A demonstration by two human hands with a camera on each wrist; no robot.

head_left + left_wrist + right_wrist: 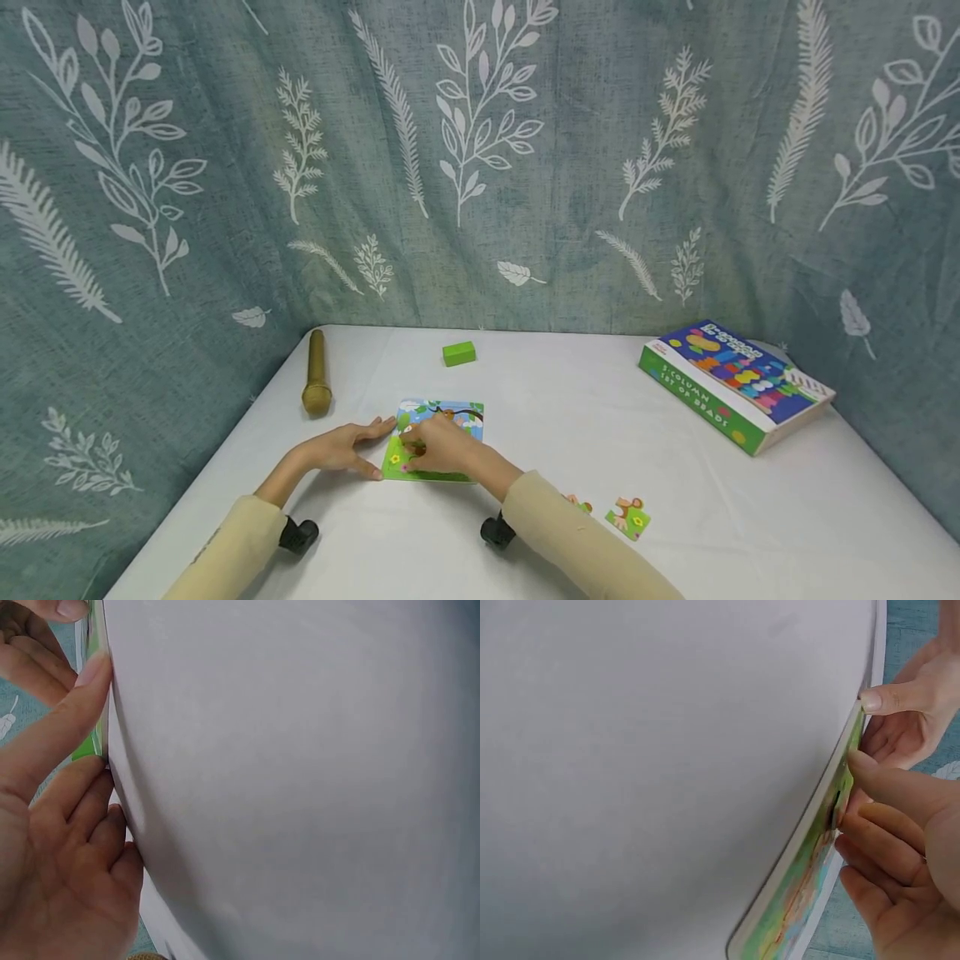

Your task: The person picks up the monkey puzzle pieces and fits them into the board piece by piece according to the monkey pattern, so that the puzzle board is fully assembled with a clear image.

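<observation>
A flat picture puzzle board (476, 408) with a green and blue animal scene lies on the white table. My left hand (337, 447) rests at its left side, thumb and forefinger spread and touching the board's edge. Over the middle of the board, my right hand (446, 446) pinches a puzzle piece (843, 796) between thumb and fingers, low against the surface. That hand hides much of the picture. In the left wrist view, the left thumb (90, 675) lies along the board's near edge. A loose puzzle piece (628, 518) with an animal on green lies to the right.
Another loose piece (579, 503) is partly hidden behind the right sleeve. Behind the board stands a green block (459, 354). A brownish-gold rod with a rounded end (317, 375) lies at the back left, and a bead-set box (735, 383) at the back right.
</observation>
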